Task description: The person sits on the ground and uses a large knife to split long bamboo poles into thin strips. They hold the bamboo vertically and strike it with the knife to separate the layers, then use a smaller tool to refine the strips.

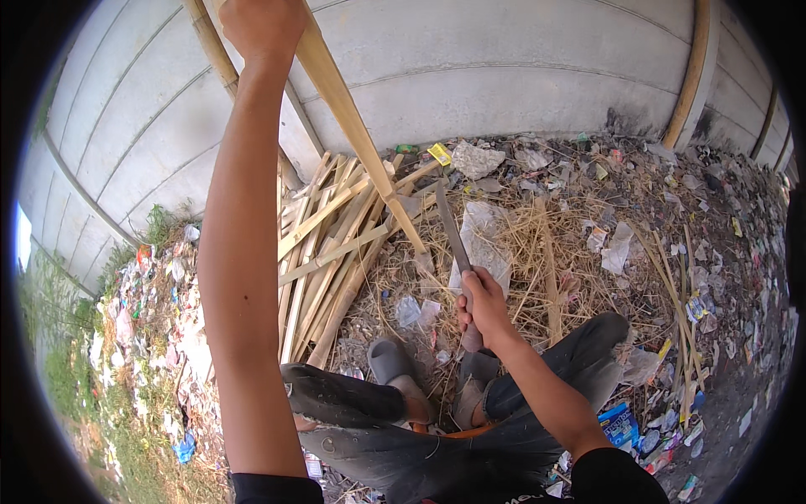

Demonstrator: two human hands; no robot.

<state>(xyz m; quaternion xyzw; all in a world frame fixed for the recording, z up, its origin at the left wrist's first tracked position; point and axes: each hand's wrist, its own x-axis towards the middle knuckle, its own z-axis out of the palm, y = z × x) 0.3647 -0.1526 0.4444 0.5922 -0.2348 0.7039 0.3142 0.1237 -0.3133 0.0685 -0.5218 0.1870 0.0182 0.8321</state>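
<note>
My left hand (264,27) is raised at the top of the head view, closed round a long split bamboo strip (346,101). The strip slants down to the right, and its lower end reaches the littered ground near a white sheet (485,239). Lower and to the right, my right hand (485,304) grips a machete (452,225) by its handle. The dark, narrow blade points up and away, a little right of the strip and apart from it. The strip's top end is out of view.
A pile of split bamboo strips (323,252) lies left of centre, by a grey panel wall (504,92). Round bamboo poles (684,76) lean on that wall. Straw-like shavings and scattered rubbish cover the ground. My sandalled feet (391,361) are close below the machete.
</note>
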